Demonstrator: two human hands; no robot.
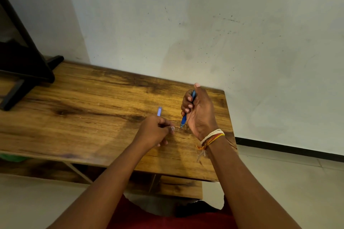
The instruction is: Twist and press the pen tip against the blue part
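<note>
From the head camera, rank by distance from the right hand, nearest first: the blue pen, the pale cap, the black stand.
1. blue pen: gripped in the right hand, tip pointing down at the table.
2. pale cap: to the left, sticking up from the left hand.
3. black stand: far left end of the table.

Blue pen [187,111] tilted tip-down; pale cap [159,111] upright beside it.
</note>
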